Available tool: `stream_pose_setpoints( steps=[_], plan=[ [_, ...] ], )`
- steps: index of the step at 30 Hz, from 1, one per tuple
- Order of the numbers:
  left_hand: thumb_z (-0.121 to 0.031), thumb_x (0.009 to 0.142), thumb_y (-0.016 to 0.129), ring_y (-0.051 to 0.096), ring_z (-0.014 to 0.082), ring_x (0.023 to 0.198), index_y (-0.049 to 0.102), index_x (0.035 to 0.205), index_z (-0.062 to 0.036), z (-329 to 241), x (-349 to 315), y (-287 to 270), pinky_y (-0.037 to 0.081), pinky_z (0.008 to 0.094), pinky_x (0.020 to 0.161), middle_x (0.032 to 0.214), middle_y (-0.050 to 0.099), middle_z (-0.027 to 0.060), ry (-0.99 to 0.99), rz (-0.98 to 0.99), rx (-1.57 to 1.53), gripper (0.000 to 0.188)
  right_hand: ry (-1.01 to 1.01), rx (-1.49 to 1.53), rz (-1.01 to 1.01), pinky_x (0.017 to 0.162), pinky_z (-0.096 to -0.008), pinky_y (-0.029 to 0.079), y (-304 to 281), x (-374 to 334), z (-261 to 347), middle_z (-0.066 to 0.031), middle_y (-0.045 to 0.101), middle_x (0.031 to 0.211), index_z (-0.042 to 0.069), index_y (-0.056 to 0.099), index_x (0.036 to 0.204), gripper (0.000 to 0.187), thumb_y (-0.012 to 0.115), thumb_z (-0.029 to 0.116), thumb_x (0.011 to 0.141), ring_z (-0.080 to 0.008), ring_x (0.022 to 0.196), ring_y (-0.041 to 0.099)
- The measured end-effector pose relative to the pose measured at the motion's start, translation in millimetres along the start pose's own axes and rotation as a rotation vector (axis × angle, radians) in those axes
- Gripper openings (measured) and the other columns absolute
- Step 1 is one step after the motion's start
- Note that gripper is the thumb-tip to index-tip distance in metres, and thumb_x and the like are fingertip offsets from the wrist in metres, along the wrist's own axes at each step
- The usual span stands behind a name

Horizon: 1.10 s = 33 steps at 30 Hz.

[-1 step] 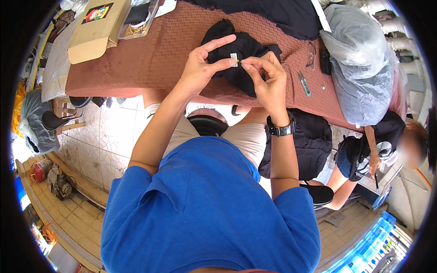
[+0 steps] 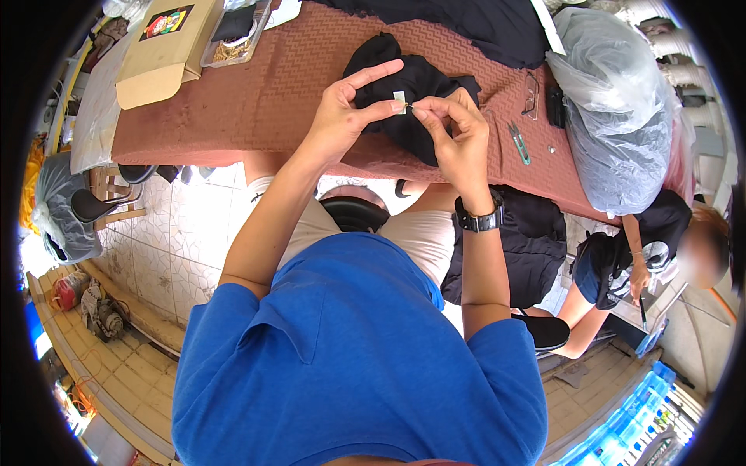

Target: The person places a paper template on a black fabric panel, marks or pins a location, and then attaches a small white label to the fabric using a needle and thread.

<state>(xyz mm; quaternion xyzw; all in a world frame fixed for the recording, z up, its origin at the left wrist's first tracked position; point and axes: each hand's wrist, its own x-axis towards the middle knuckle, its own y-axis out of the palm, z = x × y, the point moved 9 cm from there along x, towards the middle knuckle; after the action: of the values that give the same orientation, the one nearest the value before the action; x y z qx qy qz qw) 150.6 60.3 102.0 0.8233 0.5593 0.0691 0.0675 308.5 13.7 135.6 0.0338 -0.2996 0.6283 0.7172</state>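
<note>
Over the brown tablecloth, both my hands meet above a bunched black garment [image 2: 416, 136]. My left hand [image 2: 342, 116] holds a small pale tag [image 2: 399, 96] under its thumb, with the index finger stretched out away from it. Thumb and fingertips of my right hand [image 2: 458, 128] pinch together at the tag's right edge. A tiny dark and gold-coloured piece shows between the two hands; it is too small to name. The other left fingers are hidden behind the tag and thumb. A black watch [image 2: 480, 220] is on my right wrist.
Right of my hands lie green thread snips [image 2: 519, 144], eyeglasses [image 2: 531, 96] and a big plastic bag [image 2: 614, 116]. A cardboard box [image 2: 167, 50] and a plastic container with gold-coloured bits [image 2: 233, 53] stand far left. Another person [image 2: 633, 252] sits low at the right.
</note>
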Motion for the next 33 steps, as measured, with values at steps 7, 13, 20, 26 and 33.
stream_pose_setpoints(
  steps=[7, 13, 20, 26, 33],
  plan=[
    [-0.007, 0.083, 0.079, 0.058, 0.0033, 0.080, 0.064, 0.135, -0.0078, -1.3, 1.6, -1.7, 0.046, 0.0204, 0.073, 0.102, 0.071, 0.0000, 0.064, -0.079, 0.061, 0.054, 0.248, 0.146, -0.125, 0.067, -0.0283, 0.051, 4.4, -8.1, -24.1, -0.0061, 0.069, 0.085, 0.002, 0.075, 0.098, 0.012, 0.072, -0.002, 0.088, -0.0122, 0.077, 0.066],
    [-0.004, 0.082, 0.077, 0.063, 0.0140, 0.114, 0.066, 0.132, -0.0064, 0.4, -1.4, 0.8, 0.045, 0.0292, 0.103, 0.126, 0.070, 0.0082, 0.171, -0.158, 0.307, 0.051, 0.039, -0.164, -0.091, 0.071, -0.0334, 0.054, 15.0, -6.7, 14.1, -0.0148, 0.070, 0.090, 0.001, 0.073, 0.105, 0.019, 0.065, -0.006, 0.088, -0.0292, 0.078, 0.070],
    [-0.002, 0.082, 0.076, 0.064, 0.0153, 0.113, 0.067, 0.130, -0.0058, 7.1, 0.3, 0.3, 0.047, 0.0298, 0.101, 0.125, 0.071, 0.0106, 0.132, -0.167, 0.383, 0.049, -0.175, -0.143, -0.121, 0.067, -0.0317, 0.054, 9.2, 0.2, 25.6, -0.0143, 0.067, 0.088, -0.001, 0.060, 0.099, 0.004, 0.059, -0.004, 0.096, -0.0250, 0.072, 0.066],
    [-0.001, 0.078, 0.075, 0.068, 0.0268, 0.103, 0.070, 0.128, -0.0127, 16.7, 1.2, -35.7, 0.052, 0.0339, 0.091, 0.114, 0.071, 0.0220, 0.154, -0.314, 0.672, 0.051, -0.319, 0.286, -0.327, 0.061, -0.0300, 0.054, -77.5, 12.4, 122.2, -0.0156, 0.065, 0.090, 0.001, 0.052, 0.112, 0.009, 0.053, 0.004, 0.103, -0.0194, 0.070, 0.062],
    [-0.001, 0.079, 0.076, 0.068, 0.0249, 0.099, 0.068, 0.131, -0.0153, 22.3, 6.9, -45.2, 0.052, 0.0347, 0.090, 0.111, 0.071, 0.0182, 0.237, -0.386, 0.648, 0.054, -0.468, 0.391, -0.250, 0.052, -0.0263, 0.048, -126.3, 1.8, 155.4, -0.0147, 0.062, 0.085, -0.001, 0.056, 0.113, 0.012, 0.054, 0.005, 0.103, -0.0183, 0.065, 0.058]
  ],
)
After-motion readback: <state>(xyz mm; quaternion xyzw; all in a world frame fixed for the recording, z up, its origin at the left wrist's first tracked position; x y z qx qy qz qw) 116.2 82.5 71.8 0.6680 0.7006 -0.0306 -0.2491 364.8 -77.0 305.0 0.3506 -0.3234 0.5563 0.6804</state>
